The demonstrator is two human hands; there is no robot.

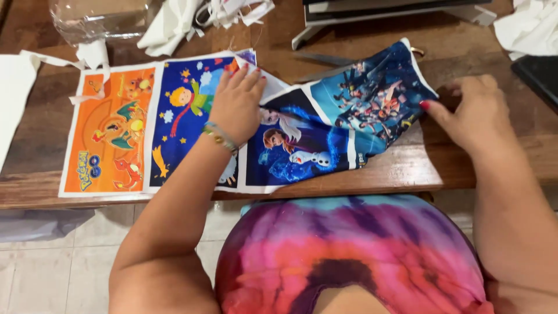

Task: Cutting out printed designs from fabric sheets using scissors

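A long strip of printed fabric (pixel 174 128) lies across the wooden table (pixel 407 168), with several cartoon panels side by side: an orange one at the left, dark blue ones in the middle, a lighter blue one at the right. My left hand (pixel 235 104) lies flat on the middle panels, fingers spread, a beaded bracelet on the wrist. My right hand (pixel 474 113) rests on the table beside the strip's right end, its thumb touching the lifted, rumpled edge of the last panel (pixel 378 99).
White fabric scraps (pixel 174 23) and a clear plastic bag (pixel 99 20) lie at the back left. Scissors (pixel 319 58) lie behind the strip. A machine's white base (pixel 383 14) stands at the back. White cloth (pixel 532 29) and a dark object (pixel 537 72) lie at the right.
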